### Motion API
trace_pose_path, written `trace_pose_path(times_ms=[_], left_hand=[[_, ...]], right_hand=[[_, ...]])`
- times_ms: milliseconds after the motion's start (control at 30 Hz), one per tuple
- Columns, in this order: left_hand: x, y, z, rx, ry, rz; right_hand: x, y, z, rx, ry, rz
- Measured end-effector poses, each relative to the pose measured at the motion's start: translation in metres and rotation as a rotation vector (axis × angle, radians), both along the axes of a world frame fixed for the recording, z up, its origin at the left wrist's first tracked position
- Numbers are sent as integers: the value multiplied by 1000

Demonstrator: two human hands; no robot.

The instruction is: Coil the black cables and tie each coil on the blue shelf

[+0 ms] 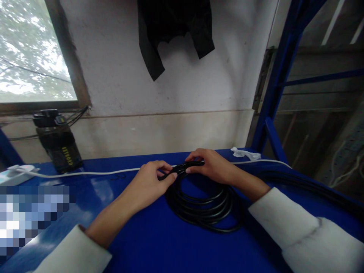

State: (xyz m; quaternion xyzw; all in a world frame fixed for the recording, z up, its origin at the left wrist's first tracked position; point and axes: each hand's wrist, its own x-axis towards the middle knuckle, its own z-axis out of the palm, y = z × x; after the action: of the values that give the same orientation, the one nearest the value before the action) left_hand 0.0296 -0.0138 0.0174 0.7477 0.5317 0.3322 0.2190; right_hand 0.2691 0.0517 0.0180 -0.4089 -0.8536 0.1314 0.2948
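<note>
A coil of black cable (210, 216) lies on the blue tabletop (148, 246), its several loops spread toward me. At the far side of the coil the strands are bunched together. My left hand (155, 178) pinches this bunch from the left, thumb and fingers closed around it. From the right, my right hand (212, 165) grips the same bunch, its thumb below and its fingers curled over the top. A short gap of cable shows between the two hands.
A white cord (93, 173) runs across the back of the table from a power strip (18, 172). A dark bottle (59, 144) stands at the back left. Crumpled white tissue (245, 154) and more black cable (309, 187) lie to the right, near a blue metal frame (271, 98).
</note>
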Motion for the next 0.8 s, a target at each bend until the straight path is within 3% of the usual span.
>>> trace_pose_path(times_ms=[267, 367, 467, 600, 667, 733, 800], left_hand=[[-3, 0, -1, -72, -92, -91], [-9, 2, 0, 41, -127, -112], [-23, 3, 1, 204, -91, -3], [-59, 7, -6, 356, 6, 138], [-81, 8, -13, 418, 70, 175], [-101, 9, -20, 456, 107, 189], [-115, 9, -29, 476, 134, 175]], right_hand=[[4, -1, -2, -15, 33, -4], [3, -13, 3, 23, 70, -31], [14, -30, 19, 79, 88, -58], [64, -55, 41, 112, 33, -159], [103, -70, 41, 97, -7, -246], [145, -89, 28, 83, -48, -356], [181, -107, 4, 109, -72, -467]])
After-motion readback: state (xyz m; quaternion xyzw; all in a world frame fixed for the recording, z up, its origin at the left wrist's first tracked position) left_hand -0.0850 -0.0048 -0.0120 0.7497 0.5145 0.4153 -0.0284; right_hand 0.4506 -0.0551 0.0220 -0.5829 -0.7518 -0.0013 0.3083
